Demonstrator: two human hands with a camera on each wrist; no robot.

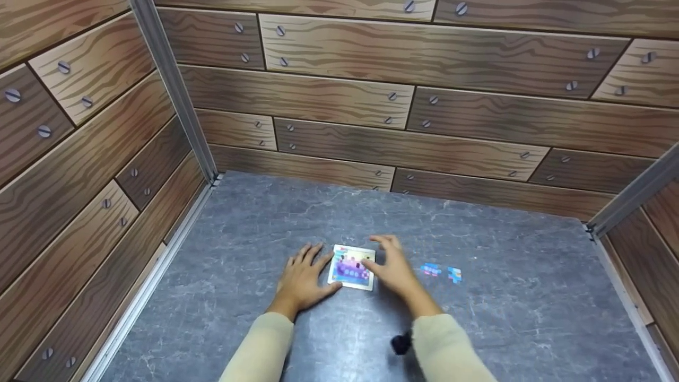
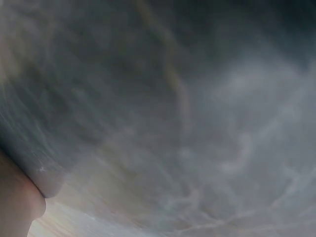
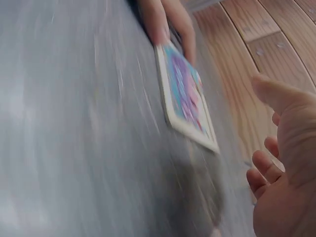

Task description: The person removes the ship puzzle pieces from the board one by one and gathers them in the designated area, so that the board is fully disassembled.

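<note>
Head view first: what comes at the far left?

A wall [image 1: 58,196] patterned like planks, meeting the grey bench [image 1: 260,212]. Then the left hand [image 1: 301,280], its fingers spread wide beside a picture board [image 1: 350,271], thumb at the board's lower left corner.

Does the left wrist view say more?

Only blurred grey and a bit of skin low at the left; I cannot tell the fingers there.

And the board itself?

It lies flat on the bench between the hands: square, pale-rimmed, printed in purple, pink and blue.

What about the right hand [image 1: 392,273]?

Thumb and forefinger are wide apart. From the head, the thumb overlaps the board's right side; the right wrist view shows the hand holding nothing, apart from the board, smaller fingers loosely bent.

Farther right?

A small black object [image 1: 401,344] by the right sleeve [image 1: 451,345], then a blue and pink piece [image 1: 431,269], just beside it a blue and white piece [image 1: 454,274], and last another plank-patterned wall [image 1: 650,249].
</note>
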